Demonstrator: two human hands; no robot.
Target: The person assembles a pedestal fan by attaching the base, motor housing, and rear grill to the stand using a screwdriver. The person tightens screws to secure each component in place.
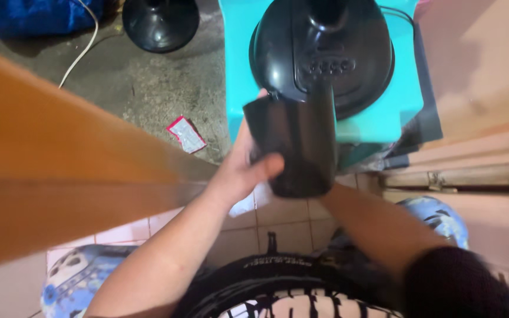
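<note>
My left hand (244, 168) grips a black plastic housing (293, 144), thumb across its front face. The piece is held upright just in front of a round black fan base (325, 53) with a row of buttons, which rests on a turquoise plastic stool (384, 118). My right forearm reaches in from the lower right, and my right hand is hidden behind the black housing, so its grip cannot be seen.
A second round black base (160, 23) lies on the concrete floor at the top left, near a white cable (81, 56) and blue cloth (30, 15). A small red-and-white wrapper (187, 134) lies on the floor. An orange wooden board (60, 159) fills the left.
</note>
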